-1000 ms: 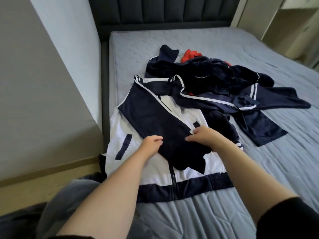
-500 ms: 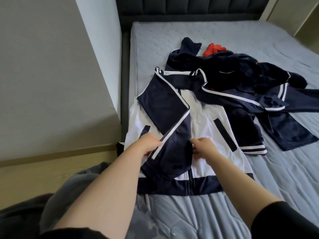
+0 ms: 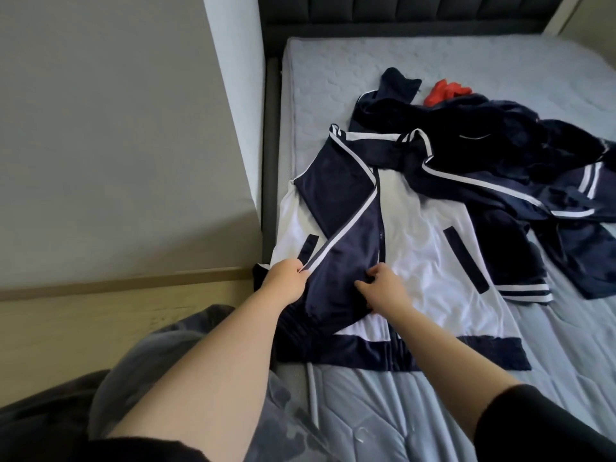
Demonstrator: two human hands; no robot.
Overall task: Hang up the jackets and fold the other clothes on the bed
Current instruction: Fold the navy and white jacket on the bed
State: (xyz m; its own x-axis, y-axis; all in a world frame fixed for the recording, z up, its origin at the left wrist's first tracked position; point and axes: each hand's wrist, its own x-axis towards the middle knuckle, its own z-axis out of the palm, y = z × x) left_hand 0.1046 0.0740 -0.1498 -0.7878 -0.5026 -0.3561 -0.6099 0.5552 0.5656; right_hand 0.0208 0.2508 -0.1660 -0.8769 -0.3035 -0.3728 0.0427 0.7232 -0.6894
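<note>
A white and navy zip jacket (image 3: 430,241) lies flat on the grey bed (image 3: 333,81), front up, near the left edge. Its navy sleeve (image 3: 346,248) with a white stripe is folded across the chest. My left hand (image 3: 286,278) pinches the striped edge of that sleeve at its left side. My right hand (image 3: 383,288) grips the sleeve's right side near the zip. Behind the jacket lies a heap of dark navy clothes (image 3: 520,155) with white stripes, and a red garment (image 3: 443,91) peeks out behind it.
A grey wall (image 3: 133,128) and a wooden ledge (image 3: 100,295) close off the left side. The dark padded headboard (image 3: 400,15) stands at the back. My grey-clad leg (image 3: 186,345) rests at the bed's near left corner.
The sleeve has been drawn leftward across the jacket's chest, uncovering the right pocket. Both hands followed it to the left, and the view swung left as well.
</note>
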